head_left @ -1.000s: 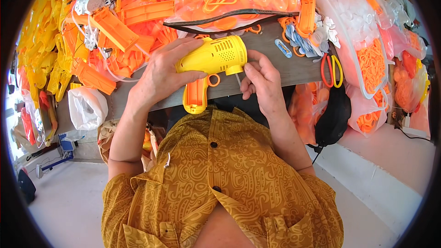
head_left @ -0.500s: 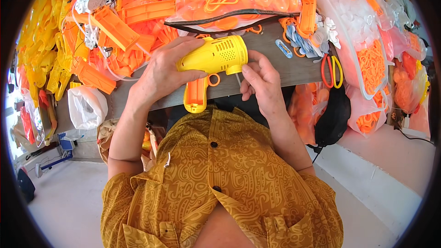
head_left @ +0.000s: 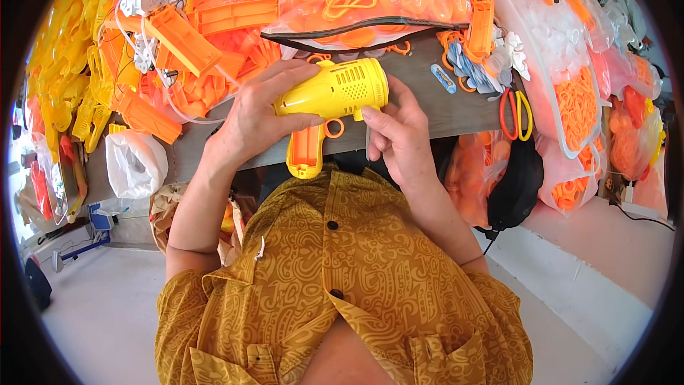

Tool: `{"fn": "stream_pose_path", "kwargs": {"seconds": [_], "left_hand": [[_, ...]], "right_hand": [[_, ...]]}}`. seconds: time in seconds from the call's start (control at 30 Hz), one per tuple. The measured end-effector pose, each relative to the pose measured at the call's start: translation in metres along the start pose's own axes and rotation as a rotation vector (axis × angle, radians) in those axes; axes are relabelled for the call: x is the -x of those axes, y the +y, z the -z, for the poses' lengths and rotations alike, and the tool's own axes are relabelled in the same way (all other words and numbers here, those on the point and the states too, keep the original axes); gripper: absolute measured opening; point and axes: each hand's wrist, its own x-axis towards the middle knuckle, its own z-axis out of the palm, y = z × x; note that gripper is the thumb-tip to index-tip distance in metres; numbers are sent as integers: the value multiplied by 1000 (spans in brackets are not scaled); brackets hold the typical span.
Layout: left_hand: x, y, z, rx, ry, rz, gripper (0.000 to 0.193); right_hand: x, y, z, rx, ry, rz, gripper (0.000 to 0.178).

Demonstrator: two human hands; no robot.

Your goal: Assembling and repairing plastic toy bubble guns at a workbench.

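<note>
A yellow plastic toy gun [head_left: 335,90], with slots and small round holes in its side, is held level above the table's front edge. Its grip [head_left: 306,151] has an open orange hollow, and an orange ring trigger [head_left: 334,128] shows beside it. My left hand [head_left: 260,103] wraps round the gun's rear end. At the front end, my right hand [head_left: 400,128] is closed on the barrel, thumb pressed to its lower edge and fingers partly hidden behind. Below that thumb shows a thin grey sliver that I cannot make out.
Orange plastic parts [head_left: 178,39] are heaped behind my left hand, yellow parts [head_left: 60,78] farther left. A zip bag [head_left: 399,0] of orange pieces lies at the back. Red-and-yellow-handled scissors [head_left: 516,113] lie on the right. A white bag [head_left: 135,164] hangs at the left front edge.
My right thumb has moved left onto the gun's lower front edge, covering a small round yellow part there. The right fingers have closed more on the barrel; the left hand keeps its hold.
</note>
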Motion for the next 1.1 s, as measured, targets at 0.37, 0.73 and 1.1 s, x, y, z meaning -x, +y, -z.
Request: {"fn": "stream_pose_path", "kwargs": {"seconds": [0.37, 0.73, 1.1], "left_hand": [[-2, 0, 1, 37, -18, 8, 55], [-2, 22, 26, 453, -106, 189, 86], [23, 50, 27, 266, -194, 121, 61]], "right_hand": [[-2, 5, -4, 75, -62, 40, 60], [31, -33, -19, 179, -213, 121, 74], [49, -45, -9, 396, -463, 223, 84]]}}
